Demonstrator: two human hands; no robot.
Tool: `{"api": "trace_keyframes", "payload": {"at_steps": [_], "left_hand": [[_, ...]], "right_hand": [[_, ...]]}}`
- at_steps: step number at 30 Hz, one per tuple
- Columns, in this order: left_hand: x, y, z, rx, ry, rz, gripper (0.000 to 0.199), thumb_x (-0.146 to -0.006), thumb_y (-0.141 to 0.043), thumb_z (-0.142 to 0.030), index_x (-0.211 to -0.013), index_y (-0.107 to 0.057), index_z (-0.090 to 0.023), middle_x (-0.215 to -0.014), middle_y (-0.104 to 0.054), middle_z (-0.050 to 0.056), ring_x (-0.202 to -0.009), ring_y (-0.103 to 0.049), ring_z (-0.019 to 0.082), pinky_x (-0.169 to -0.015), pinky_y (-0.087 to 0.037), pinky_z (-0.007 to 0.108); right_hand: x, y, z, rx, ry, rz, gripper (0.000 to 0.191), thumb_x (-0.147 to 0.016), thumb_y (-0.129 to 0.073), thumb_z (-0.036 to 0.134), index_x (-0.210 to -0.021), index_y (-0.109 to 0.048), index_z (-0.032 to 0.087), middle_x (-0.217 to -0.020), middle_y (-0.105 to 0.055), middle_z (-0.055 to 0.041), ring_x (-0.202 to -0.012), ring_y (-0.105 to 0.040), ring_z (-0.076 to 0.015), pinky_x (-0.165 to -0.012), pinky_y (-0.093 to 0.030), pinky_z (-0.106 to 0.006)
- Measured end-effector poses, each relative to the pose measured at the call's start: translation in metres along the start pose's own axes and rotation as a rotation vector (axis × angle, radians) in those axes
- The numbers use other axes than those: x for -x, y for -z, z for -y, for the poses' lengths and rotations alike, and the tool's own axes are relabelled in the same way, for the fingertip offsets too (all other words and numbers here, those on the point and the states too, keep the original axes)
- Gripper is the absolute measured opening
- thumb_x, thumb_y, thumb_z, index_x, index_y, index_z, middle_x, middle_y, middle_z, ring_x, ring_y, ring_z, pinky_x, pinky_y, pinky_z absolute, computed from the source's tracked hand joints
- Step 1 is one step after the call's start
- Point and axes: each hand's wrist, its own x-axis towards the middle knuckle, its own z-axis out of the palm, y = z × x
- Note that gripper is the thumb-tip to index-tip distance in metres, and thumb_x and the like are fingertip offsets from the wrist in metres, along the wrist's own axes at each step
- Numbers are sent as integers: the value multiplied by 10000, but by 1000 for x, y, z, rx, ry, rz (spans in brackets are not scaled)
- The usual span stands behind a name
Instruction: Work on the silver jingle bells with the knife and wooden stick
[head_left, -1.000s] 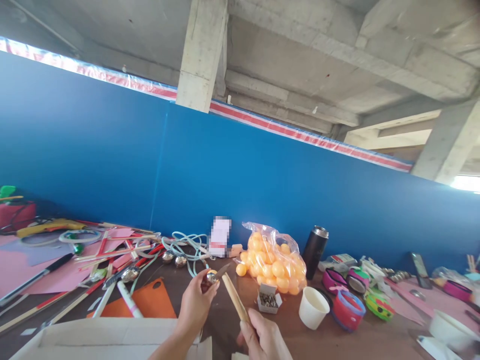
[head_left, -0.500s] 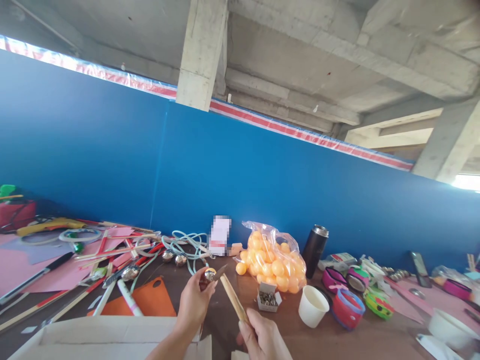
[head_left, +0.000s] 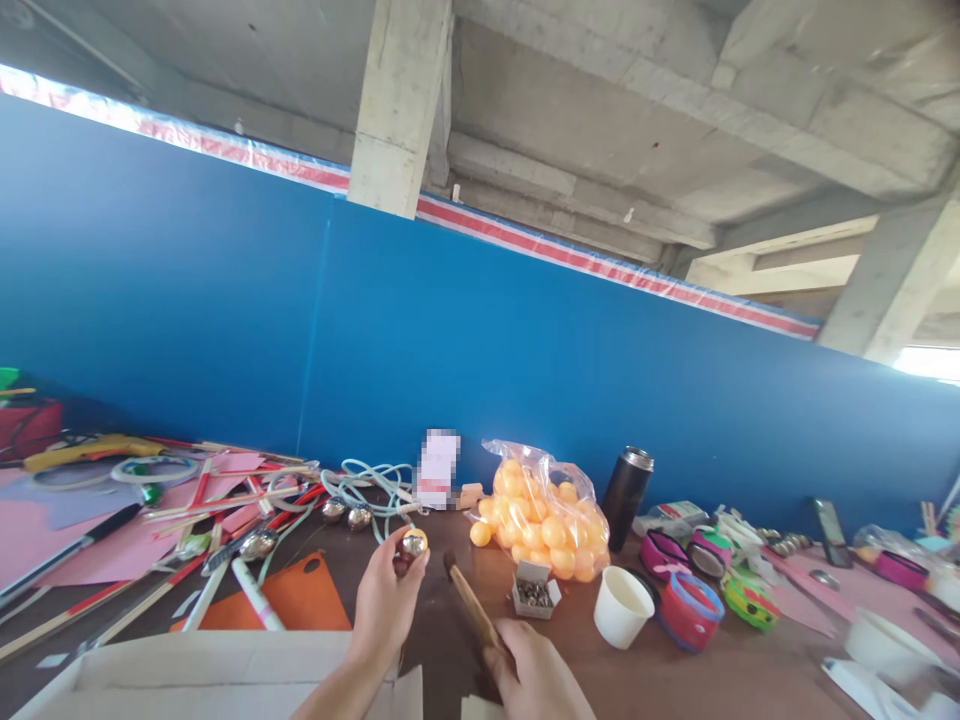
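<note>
Within the pinching left hand, a silver ball; right hand clasps a stick.

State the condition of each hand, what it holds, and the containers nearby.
Left hand: closed on silver ball
Right hand: closed on wooden stick
Small box: open, metal bits inside
Paper cup: upright, open-topped
Black bottle: upright, cap seating unclear
Clear bag: bulging with orange balls, closure unclear

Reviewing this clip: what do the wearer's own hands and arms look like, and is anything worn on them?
The left hand and right hand are both bare, without gloves. The left forearm shows no sleeve or watch as far as the picture's bottom edge. No rings can be made out on the visible fingers.
</note>
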Motion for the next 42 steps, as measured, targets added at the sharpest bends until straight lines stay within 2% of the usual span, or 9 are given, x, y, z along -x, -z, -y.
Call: {"api": "trace_keyframes", "payload": {"at_steps": [3,7,9,11,14,19,24,31,42], "left_hand": [[0,1,-1,-22,-14,-8,491,-694,-538,-459,-1098,-536,-180,-962,-674,65,-794,-651,200,-746,-474,296],[1,2,-1,-30,-27,0,507,-700,-534,-458,-1121,-520,-175,-971,-670,69,-799,-647,199,-756,-473,302],[2,2,-2,-33,-32,0,503,-701,-535,-456,-1117,-525,-174,-972,-669,69,-794,-646,195,-761,-472,304],[2,2,-3,-41,-37,-5,497,-697,-537,-458,-1105,-540,-174,-962,-671,67,-786,-645,192,-755,-472,300],[2,1,-3,-57,-45,-5,508,-683,-547,-461,-1097,-554,-167,-972,-669,71,-797,-640,195,-745,-475,295],[1,-1,5,-72,-74,18,512,-685,-545,-464,-1108,-552,-175,-1053,-649,74,-854,-635,195,-781,-476,298],[1,-3,10,-73,-93,49,512,-697,-542,-462,-1123,-531,-178,-1069,-637,73,-891,-624,193,-815,-469,301],[3,-4,5,-65,-98,62,494,-696,-544,-459,-1101,-544,-176,-1031,-646,72,-880,-625,201,-809,-471,311],[2,-8,12,-72,-129,78,476,-696,-547,-449,-1091,-544,-182,-1000,-650,64,-856,-625,195,-792,-473,308]], "right_hand": [[5,4,8,68,-18,7,107,-760,-540,237,-848,-600,231,-823,-636,-29,-753,-625,-198,-635,-395,-236],[6,8,12,145,-35,-28,80,-736,-597,289,-698,-603,219,-738,-604,-8,-654,-606,-174,-563,-358,-225],[4,11,7,133,-23,-107,205,-811,-522,339,-663,-603,223,-722,-598,-5,-660,-599,-164,-580,-368,-227],[0,16,-1,110,-43,-260,284,-883,-411,349,-723,-615,235,-778,-614,-13,-745,-602,-169,-649,-391,-239],[-7,23,-17,150,-163,-407,250,-890,-392,336,-855,-623,250,-893,-627,-31,-852,-595,-192,-676,-402,-255],[-18,20,-35,247,-245,-391,214,-867,-419,302,-900,-629,279,-931,-627,-23,-868,-597,-189,-628,-384,-252],[-26,12,-39,278,-297,-351,154,-818,-485,297,-810,-639,285,-883,-618,0,-715,-620,-153,-502,-316,-226],[-33,12,-39,292,-353,-318,155,-819,-456,286,-770,-603,281,-874,-637,8,-686,-628,-159,-479,-287,-230],[-36,11,-38,287,-382,-288,218,-849,-405,335,-768,-596,268,-854,-640,-23,-715,-640,-187,-487,-301,-245]]}}
